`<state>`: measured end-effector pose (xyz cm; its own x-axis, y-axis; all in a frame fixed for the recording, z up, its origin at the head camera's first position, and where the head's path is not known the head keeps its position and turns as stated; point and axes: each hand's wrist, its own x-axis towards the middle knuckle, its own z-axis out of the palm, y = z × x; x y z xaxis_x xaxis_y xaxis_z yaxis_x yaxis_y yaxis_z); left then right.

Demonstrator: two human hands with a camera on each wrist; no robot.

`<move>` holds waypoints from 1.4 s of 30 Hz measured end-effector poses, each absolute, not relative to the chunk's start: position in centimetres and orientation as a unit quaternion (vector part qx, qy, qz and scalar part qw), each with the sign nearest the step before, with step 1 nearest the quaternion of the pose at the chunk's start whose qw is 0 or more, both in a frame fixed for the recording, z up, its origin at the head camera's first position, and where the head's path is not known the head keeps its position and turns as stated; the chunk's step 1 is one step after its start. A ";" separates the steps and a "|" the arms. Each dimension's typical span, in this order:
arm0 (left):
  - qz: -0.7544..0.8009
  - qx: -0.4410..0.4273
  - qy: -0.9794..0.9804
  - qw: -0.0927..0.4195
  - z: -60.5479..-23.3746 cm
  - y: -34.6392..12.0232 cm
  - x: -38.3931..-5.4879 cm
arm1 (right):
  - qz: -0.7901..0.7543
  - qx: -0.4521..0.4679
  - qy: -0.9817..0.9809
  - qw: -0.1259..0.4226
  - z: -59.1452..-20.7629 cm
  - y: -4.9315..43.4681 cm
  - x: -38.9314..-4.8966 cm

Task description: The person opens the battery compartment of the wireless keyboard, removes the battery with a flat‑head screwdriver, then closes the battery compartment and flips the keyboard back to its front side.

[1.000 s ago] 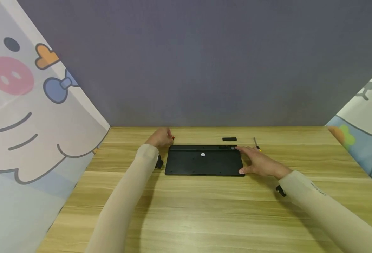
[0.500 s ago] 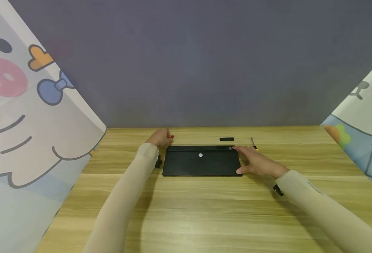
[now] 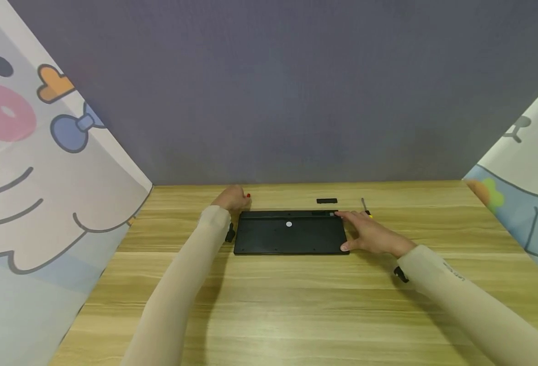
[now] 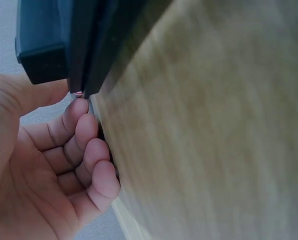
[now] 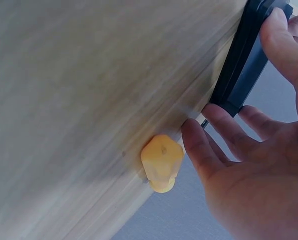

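A black keyboard (image 3: 291,236) lies upside down on the table, with a round white sticker on its underside and a slot in its raised far strip. Past the keyboard's far left corner, my left hand (image 3: 234,197) pinches a small red object (image 3: 248,195), mostly hidden by thumb and fingers. In the left wrist view the fingers (image 4: 84,150) curl beside the table with the thumb tip behind the keyboard's edge. My right hand (image 3: 373,234) grips the keyboard's right end, thumb on the near corner and fingers at the far one.
A small black cover (image 3: 326,201) lies behind the keyboard. To its right is a screwdriver (image 3: 365,206), its yellow handle end (image 5: 162,160) beside my right fingers. A grey partition (image 3: 269,101) rises along the table's far edge, with cartoon-printed panels at both sides.
The view has shifted slightly, so everything on the table appears a little further left. My left fingers have turned slightly around the red object. The right hand keeps its hold on the keyboard.
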<state>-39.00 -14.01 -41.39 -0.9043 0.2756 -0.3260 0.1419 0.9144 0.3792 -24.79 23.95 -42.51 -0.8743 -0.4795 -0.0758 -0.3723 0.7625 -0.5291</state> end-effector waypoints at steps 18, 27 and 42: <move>0.191 0.112 0.956 0.193 -40.7 -15.2 -37.8 | -0.253 -0.236 0.932 0.103 -42.6 23.8 -24.7; 0.224 0.214 0.944 0.112 -39.9 -16.9 -36.3 | -0.253 -0.231 0.933 0.106 -42.2 24.1 -24.4; 0.169 0.307 0.925 0.144 -39.4 -18.4 -30.8 | -0.252 -0.244 0.931 0.099 -42.5 24.2 -24.5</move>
<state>-30.78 -18.44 -39.38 -0.7695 0.6177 -0.1625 0.5203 0.7538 0.4014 -24.54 24.19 -42.52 -0.8610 -0.5047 -0.0621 -0.4044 0.7537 -0.5181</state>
